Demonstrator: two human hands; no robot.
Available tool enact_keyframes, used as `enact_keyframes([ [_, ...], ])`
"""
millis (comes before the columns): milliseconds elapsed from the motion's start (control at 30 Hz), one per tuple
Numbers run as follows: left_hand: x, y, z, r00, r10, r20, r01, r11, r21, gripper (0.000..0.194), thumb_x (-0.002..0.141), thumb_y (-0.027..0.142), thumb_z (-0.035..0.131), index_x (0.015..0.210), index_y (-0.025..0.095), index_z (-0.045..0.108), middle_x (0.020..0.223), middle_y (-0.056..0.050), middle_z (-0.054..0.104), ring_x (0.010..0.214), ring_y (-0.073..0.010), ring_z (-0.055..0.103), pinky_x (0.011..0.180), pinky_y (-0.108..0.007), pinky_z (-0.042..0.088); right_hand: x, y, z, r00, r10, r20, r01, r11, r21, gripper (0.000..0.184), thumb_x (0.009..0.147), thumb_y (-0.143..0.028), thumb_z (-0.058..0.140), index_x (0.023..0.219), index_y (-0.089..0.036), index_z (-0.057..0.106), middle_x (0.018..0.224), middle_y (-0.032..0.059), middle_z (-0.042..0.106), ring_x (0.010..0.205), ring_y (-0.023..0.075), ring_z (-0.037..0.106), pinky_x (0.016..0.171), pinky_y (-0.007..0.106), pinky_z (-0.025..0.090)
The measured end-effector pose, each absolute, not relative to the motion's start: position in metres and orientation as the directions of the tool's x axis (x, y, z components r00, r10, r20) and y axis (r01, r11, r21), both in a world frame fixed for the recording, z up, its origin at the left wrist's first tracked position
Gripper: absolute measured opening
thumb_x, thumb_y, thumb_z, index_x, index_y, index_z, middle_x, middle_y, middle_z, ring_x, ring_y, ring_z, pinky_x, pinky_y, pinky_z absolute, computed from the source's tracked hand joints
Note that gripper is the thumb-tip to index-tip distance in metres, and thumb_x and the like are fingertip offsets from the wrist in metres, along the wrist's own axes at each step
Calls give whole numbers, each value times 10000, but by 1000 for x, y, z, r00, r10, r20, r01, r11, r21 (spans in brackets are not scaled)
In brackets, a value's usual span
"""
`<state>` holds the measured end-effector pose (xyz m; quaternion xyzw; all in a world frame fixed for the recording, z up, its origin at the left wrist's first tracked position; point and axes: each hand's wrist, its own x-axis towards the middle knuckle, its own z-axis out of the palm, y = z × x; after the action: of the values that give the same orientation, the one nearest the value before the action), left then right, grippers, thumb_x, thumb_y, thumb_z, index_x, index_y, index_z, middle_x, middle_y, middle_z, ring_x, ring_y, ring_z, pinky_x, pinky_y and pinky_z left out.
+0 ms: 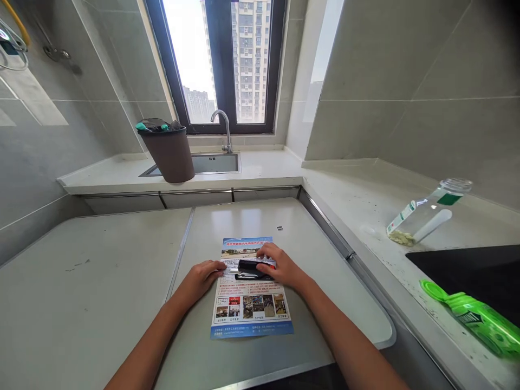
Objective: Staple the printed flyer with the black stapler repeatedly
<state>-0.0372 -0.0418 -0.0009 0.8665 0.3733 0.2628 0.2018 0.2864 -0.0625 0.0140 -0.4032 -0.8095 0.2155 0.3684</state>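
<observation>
A colourful printed flyer [251, 306] lies flat on the pale table top [122, 281] in front of me. Across its upper half lies a black stapler [252, 268] with a metal front end. My right hand [281, 266] rests over the stapler's right end, fingers curled round it. At the stapler's metal left tip my left hand [203, 278] sits on the flyer's left edge, its fingers bent and pinching towards that tip. A small dark speck, perhaps a staple [279, 228], lies on the table beyond the flyer.
A brown bin [171, 151] stands by the sink [215, 162] and tap [221, 127] under the window. On the right counter [365, 216] lie a clear bottle [426, 214] on its side, a green bottle [479, 319] and a black hob [479, 276].
</observation>
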Motion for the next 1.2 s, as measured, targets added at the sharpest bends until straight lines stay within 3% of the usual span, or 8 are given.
enact_keyframes([
  [100, -23, -44, -4, 560, 757, 337, 519, -638, 569, 131, 976, 241, 600, 1064, 242, 698, 1018, -14, 780, 921, -170, 734, 834, -287, 569, 267, -70, 12, -484, 795, 365, 527, 598, -603, 268, 871, -317, 784, 1078, -231, 638, 1076, 54, 682, 1006, 225, 597, 854, 330, 469],
  [300, 2, -50, -5, 588, 674, 448, 457, -733, 503, 101, 939, 239, 681, 843, 223, 652, 787, 16, 708, 740, -143, 658, 719, -247, 496, 251, -74, 4, -566, 711, 417, 465, 694, -550, 198, 847, -305, 793, 935, -219, 637, 928, 46, 684, 897, 216, 589, 816, 326, 472],
  [533, 2, -51, -2, 577, 707, 409, 476, -698, 535, 65, 952, 250, 637, 902, 234, 676, 883, -34, 696, 857, -186, 669, 749, -284, 523, 249, -76, 8, -554, 706, 441, 458, 701, -547, 172, 854, -309, 771, 942, -229, 647, 904, 43, 688, 867, 221, 600, 793, 340, 482],
  [733, 9, -52, 12, 318, 864, 391, 626, -501, 597, 124, 981, 322, 589, 1007, 239, 677, 969, -44, 732, 851, -210, 674, 772, -345, 557, 283, -65, 22, -138, 859, 493, 525, 485, -699, 276, 915, -245, 705, 1188, -249, 668, 1069, 59, 717, 1001, 237, 620, 884, 365, 500],
  [833, 18, -35, 7, 337, 870, 359, 724, -483, 492, 190, 998, 300, 539, 1116, 231, 672, 1087, -76, 734, 1008, -263, 671, 867, -410, 548, 309, -57, 20, 41, 864, 502, 679, 344, -648, 380, 953, -241, 643, 1332, -263, 637, 1095, 68, 729, 1008, 260, 598, 900, 399, 479],
  [1000, 30, 3, -14, 352, 849, 394, 832, -477, 285, 298, 956, 283, 581, 1225, 170, 642, 1302, -180, 646, 1210, -372, 571, 1000, -538, 461, 337, -48, 10, 111, 893, 435, 849, 142, -508, 379, 963, -210, 599, 1334, -265, 656, 1071, 74, 749, 1002, 286, 575, 862, 410, 418],
  [1100, 30, 12, -19, 341, 862, 375, 835, -461, 301, 193, 961, 277, 545, 1104, 191, 642, 1148, -149, 673, 1061, -336, 607, 917, -490, 473, 341, -46, 10, 96, 916, 390, 872, 112, -477, 358, 955, -186, 592, 1295, -267, 671, 1099, 76, 742, 1029, 285, 575, 848, 401, 402],
  [1200, 26, 13, -14, 319, 886, 338, 786, -446, 428, 139, 981, 271, 480, 935, 214, 599, 982, -91, 682, 928, -289, 616, 826, -417, 466, 340, -46, 12, 59, 927, 371, 863, 139, -486, 371, 937, -154, 591, 1281, -269, 667, 1155, 73, 724, 1059, 278, 581, 877, 408, 412],
])
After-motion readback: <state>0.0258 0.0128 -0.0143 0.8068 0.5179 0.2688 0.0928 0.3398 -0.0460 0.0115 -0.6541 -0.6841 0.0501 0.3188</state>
